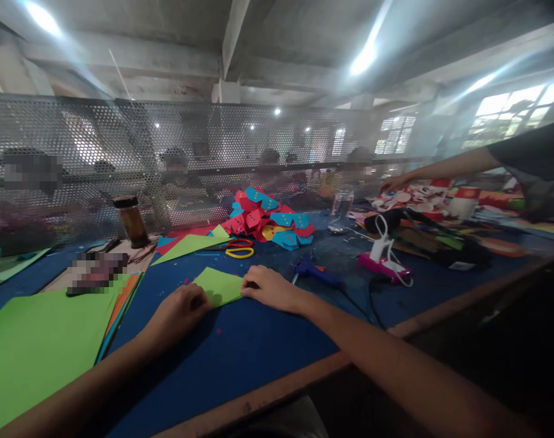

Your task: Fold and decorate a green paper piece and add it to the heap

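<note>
A small piece of light green paper [221, 283], apparently folded, lies on the blue tabletop [222, 371] between my two hands. Its lower left edge is under the curled fingers of my left hand [183, 309]. At the right corner, my right hand [271, 288] pinches the same paper with thumb and fingers. Just beyond it rest scissors [239, 249] with red and yellow handles. To the right of my right hand lies a blue glue gun [320, 272] with its cord trailing toward the table edge.
Large green sheets [39, 347] are stacked at left, near a jar of brown liquid [131, 224]. Red, blue and yellow folded paper pieces [267, 219] form a heap ahead. A pink-and-white device [386, 264] stands at right. Another person's arm [445, 167] reaches over red-and-white items.
</note>
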`<state>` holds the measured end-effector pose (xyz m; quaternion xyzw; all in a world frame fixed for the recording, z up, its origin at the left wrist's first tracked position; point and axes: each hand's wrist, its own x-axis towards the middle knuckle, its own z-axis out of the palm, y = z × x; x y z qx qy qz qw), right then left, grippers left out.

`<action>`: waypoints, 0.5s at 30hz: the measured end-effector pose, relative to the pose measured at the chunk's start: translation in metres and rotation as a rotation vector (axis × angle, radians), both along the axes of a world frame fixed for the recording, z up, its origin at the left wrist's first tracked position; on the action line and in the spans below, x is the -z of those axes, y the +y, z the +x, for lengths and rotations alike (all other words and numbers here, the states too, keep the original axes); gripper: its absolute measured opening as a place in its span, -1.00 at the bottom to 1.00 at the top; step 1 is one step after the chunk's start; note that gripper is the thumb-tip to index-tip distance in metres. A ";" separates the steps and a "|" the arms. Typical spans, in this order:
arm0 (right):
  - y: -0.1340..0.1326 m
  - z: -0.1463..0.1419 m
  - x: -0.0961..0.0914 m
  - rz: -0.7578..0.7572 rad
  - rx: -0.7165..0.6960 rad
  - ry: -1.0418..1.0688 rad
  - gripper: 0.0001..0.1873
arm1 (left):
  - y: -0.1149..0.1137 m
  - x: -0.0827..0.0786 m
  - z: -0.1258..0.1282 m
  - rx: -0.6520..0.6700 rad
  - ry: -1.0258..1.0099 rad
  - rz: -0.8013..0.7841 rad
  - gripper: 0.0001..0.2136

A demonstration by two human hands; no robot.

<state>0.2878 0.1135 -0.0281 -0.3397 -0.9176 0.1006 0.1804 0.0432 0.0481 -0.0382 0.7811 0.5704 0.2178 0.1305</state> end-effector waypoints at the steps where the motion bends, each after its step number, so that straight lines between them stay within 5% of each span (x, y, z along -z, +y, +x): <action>1: -0.001 0.000 0.000 0.001 0.006 -0.007 -0.85 | 0.000 0.000 0.000 -0.003 0.001 -0.001 -0.77; 15: -0.003 -0.001 0.002 0.042 0.083 -0.034 -0.82 | -0.001 -0.001 0.002 -0.012 0.050 0.043 -0.79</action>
